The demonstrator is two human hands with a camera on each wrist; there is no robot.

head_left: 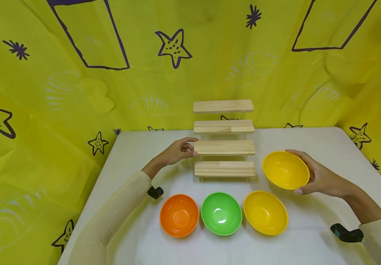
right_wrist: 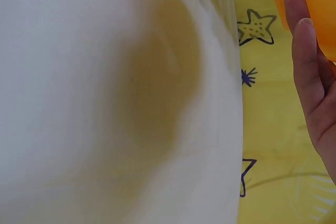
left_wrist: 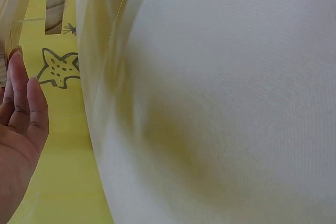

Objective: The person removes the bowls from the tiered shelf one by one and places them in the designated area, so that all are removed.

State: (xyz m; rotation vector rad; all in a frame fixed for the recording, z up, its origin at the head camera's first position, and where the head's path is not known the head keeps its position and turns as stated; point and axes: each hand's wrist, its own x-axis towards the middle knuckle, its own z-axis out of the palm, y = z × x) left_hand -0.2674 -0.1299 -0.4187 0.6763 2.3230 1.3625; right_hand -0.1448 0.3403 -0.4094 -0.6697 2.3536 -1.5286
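Note:
In the head view my left hand (head_left: 180,151) is at the left end of a tiered wooden stand (head_left: 224,148), pinching one of its middle steps between thumb and forefinger. The left wrist view shows part of that hand (left_wrist: 21,108), its other fingers bent loosely. My right hand (head_left: 323,178) grips a yellow bowl (head_left: 285,170) by its right side, thumb low and fingers behind. The bowl is raised above the table to the right of the stand, its opening tilted toward me. In the right wrist view, fingers (right_wrist: 307,61) lie along the bowl's outside (right_wrist: 310,3).
Lined up before the stand are an orange bowl (head_left: 179,216), a green bowl (head_left: 221,214) and a second yellow bowl (head_left: 265,213). The table (head_left: 157,246) wears a white cloth. Yellow patterned cloth (head_left: 137,84) rises at the back and sides.

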